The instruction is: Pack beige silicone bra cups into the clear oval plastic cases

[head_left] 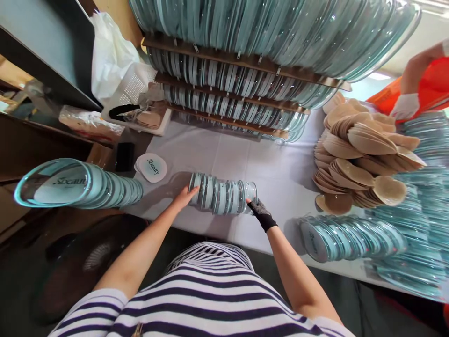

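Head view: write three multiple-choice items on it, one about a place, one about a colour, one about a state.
1. Where is the pile of tan pads?
A. right of the held row
B. on the floor
C. in the white basket

2. What colour is the glove on the right hand?
A. red
B. black
C. yellow

3. How is the row of clear cases held?
A. by one hand from above
B. squeezed between both hands
C. untouched

Answers: 1 A, the pads lie on the table at the right. 2 B, black mesh glove. 3 B, the left hand presses the other end.
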Tool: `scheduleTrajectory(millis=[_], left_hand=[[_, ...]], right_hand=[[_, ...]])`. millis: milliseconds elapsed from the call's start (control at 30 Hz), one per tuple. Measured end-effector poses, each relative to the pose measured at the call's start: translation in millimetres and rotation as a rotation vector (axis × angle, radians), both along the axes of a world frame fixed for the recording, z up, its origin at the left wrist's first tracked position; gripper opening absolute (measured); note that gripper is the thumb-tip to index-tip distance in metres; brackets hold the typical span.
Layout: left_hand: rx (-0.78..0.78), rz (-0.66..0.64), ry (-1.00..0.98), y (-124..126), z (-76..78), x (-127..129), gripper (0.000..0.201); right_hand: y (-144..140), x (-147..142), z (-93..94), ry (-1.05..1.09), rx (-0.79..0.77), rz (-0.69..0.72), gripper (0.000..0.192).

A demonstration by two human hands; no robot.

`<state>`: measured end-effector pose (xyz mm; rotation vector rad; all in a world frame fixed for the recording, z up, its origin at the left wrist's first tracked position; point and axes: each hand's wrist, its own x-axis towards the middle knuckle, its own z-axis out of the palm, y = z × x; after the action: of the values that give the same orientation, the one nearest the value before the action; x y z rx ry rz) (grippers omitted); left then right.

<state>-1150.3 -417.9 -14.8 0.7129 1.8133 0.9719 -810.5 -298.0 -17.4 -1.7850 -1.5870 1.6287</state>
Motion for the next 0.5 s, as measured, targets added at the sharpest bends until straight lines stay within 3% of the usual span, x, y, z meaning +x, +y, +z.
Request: scheduleTrajectory(millis=[100, 200, 333, 433, 500], left_hand=[[0.064, 0.023, 0.012, -13, 6.5, -6, 0.040], [0.093, 0.060, 0.053, -30, 4.9, -4, 0.045], [0.009, 0.054, 0.128, -39, -16.2, 8, 0.054], [-0.075, 0.014, 0.172, -33, -31.9, 15, 0.039], [-0.113, -0.018, 0.193, -25, -33.6, 14, 0.030]], right_hand=[[2, 4, 10.2, 0.082, 0.043, 0.006, 0.085], [0, 6, 8.5, 0.236, 0.123, -0.047, 0.082], [-4, 0, -13.8, 0.235, 0.069, -0.124, 0.088], [-5, -8, -27.6, 0.196, 0.038, -0.157, 0.092], [-2, -12, -28.9, 0.191, 0.028, -0.155, 0.088]])
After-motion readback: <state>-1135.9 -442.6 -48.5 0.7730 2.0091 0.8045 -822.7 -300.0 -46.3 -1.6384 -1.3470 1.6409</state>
